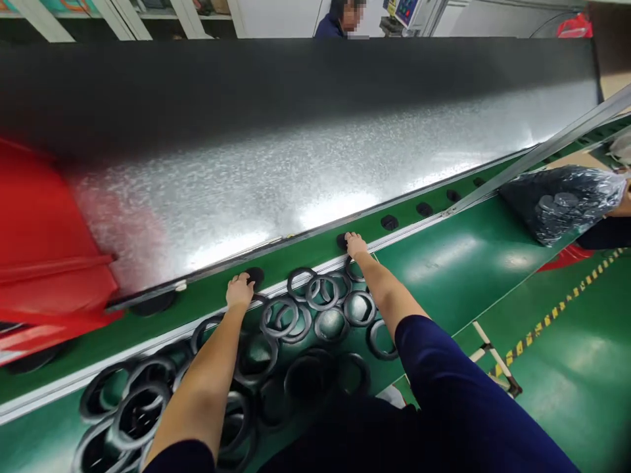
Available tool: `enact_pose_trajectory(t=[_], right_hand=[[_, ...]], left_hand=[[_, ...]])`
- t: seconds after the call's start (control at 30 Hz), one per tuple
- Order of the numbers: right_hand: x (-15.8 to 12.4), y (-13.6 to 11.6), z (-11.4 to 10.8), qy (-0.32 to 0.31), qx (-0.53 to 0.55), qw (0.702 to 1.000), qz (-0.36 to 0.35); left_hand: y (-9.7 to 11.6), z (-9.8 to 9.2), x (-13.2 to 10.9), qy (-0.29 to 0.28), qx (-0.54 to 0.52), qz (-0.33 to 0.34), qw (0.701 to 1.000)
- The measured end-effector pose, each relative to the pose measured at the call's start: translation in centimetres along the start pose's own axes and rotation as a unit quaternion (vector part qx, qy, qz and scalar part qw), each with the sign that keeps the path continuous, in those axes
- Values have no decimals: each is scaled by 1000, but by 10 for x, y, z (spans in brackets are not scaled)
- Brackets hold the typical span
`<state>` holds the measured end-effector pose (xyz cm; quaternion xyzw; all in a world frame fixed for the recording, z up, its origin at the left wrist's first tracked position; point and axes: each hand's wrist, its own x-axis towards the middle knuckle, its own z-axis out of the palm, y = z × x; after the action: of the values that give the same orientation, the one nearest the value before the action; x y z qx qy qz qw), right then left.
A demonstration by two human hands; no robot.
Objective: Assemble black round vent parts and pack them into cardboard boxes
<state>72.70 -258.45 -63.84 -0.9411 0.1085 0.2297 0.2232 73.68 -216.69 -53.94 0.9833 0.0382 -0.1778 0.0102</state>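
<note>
My left hand [240,290] reaches over the rail to the green conveyor strip. Its fingers are closed on the edge of a flat black disc [256,276]. Further right, my right hand [355,244] has its fingers curled on a smaller dark disc [341,242], partly hidden by the hand. More black discs, one of them here [389,223], lie spaced along the green strip [305,253]. Below the rail, many black rings [332,324] are spread and overlapping on the green table, between and beside my forearms.
A sloped metal sheet [276,171] runs above the strip. A red cover [44,236] stands at left. A slanted metal bar [532,157] crosses at right, near a clear plastic bag [562,200] with dark pieces. Another person [331,25] is beyond the sheet.
</note>
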Motion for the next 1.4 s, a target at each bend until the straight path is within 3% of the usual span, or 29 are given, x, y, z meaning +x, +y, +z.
enact_pose_trajectory(t=[0.13,0.2,0.27,0.33,0.4,0.57,0.63,0.7,0.83,0.97,1.07,1.27,1.4], right_hand=[[8,-2,-4,2,-23,998,-59],[14,-3,-6,4,-27,995,-99],[19,1,-10,8,-25,991,-130],[20,16,-17,15,-16,990,-142],[13,46,-28,25,-4,990,-137],[-32,184,-61,70,14,993,-99],[-56,241,-68,58,-10,994,-96],[-79,285,-67,19,-44,993,-109],[-110,328,-50,-46,-78,985,-150],[-96,340,-44,-76,-59,980,-175],[-47,350,-60,-50,-21,990,-132],[75,371,-101,36,-6,999,-31],[114,377,-106,33,-13,999,-40]], left_hand=[[6,-8,7,15,23,-14,1000],[24,-12,7,52,29,-5,998],[57,-13,1,94,24,29,995],[107,-11,-12,112,7,75,991],[171,-2,-29,99,-13,130,987],[351,56,-80,-35,-3,301,953],[407,85,-97,-95,42,333,937],[446,112,-111,-125,77,342,928],[479,143,-126,-144,112,343,921],[492,144,-116,-149,131,337,920],[507,136,-82,-126,133,312,932],[544,124,12,-53,142,245,958],[551,130,41,-62,163,225,959]])
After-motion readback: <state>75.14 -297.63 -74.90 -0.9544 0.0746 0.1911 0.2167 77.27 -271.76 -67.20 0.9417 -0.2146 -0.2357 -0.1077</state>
